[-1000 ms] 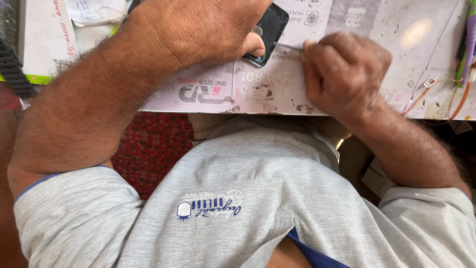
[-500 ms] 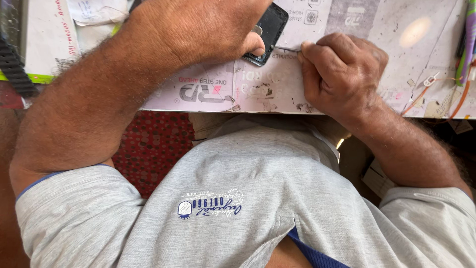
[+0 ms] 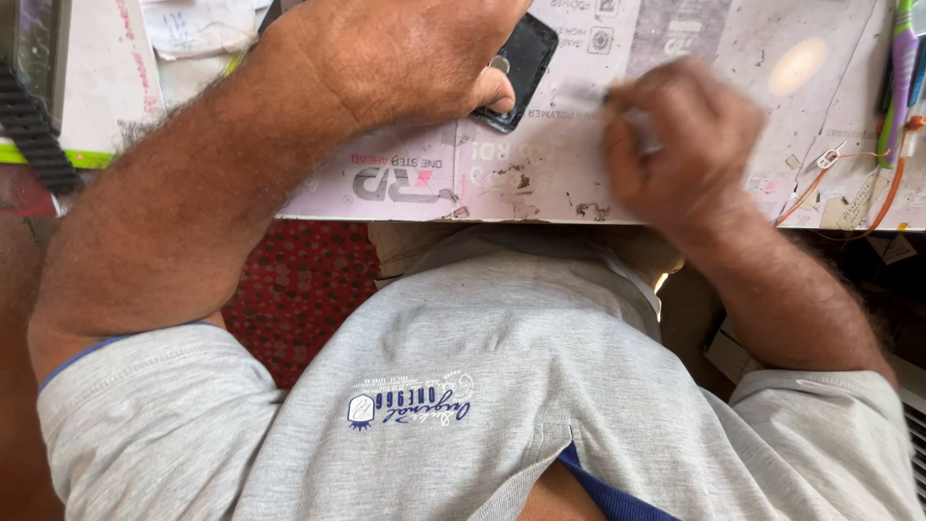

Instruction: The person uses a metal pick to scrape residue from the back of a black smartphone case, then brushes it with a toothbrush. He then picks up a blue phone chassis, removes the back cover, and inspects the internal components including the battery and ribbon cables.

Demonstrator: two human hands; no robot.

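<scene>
Phone [image 3: 521, 63], 1 dark slab with rounded corners, lies on the worn printed sheet [image 3: 540, 164] covering the bench, pinned under the left hand [image 3: 395, 53], whose thumb presses its lower edge while the fingers curl over the top. Just beside it, apart from the phone, the right hand [image 3: 680, 140] is blurred, fingers bunched tight around 1 thin tool [image 3: 632, 121] too smeared to identify. Both forearms reach in from the lower corners, elbows wide, above a grey shirt [image 3: 502, 386]. Orange wires [image 3: 849, 183] trail at the sheet's right edge below purple and green pens [image 3: 904, 68]. A red patterned floor [image 3: 309, 280] shows beneath the bench.
</scene>
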